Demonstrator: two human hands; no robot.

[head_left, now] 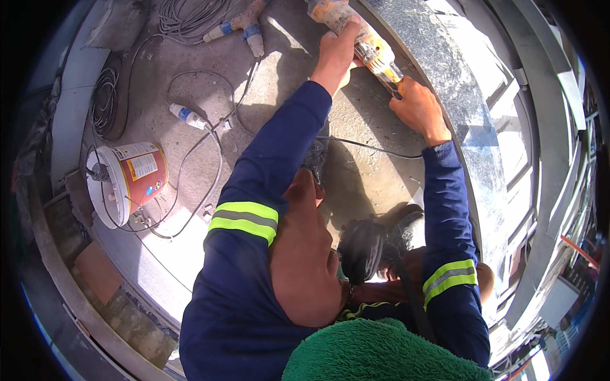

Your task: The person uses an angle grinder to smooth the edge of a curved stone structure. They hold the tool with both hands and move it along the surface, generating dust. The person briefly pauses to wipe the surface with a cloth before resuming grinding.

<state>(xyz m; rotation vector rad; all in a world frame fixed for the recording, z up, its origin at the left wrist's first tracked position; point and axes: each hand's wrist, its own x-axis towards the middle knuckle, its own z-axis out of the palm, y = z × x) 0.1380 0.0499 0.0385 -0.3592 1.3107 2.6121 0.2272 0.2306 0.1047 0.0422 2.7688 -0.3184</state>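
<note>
Both my hands are closed on a dusty yellow angle grinder [376, 56] at the top of the view. My left hand [338, 58] wraps its body near the front. At the rear end, my right hand [419, 108] grips the handle. The grinder's head reaches the upper edge of the view, and its disc cannot be made out. It lies along the edge of a grey speckled slab [454, 70]. A black cable [368, 147] crosses the floor below my hands and passes behind my right sleeve.
A white-and-red plastic bucket [136, 178] lies tipped on its side at left, with cable around it. Blue-and-white plug connectors [188, 116], a splitter [244, 26] and coiled cables [184, 19] are on the dusty concrete floor. Metal framing [540, 127] stands at right.
</note>
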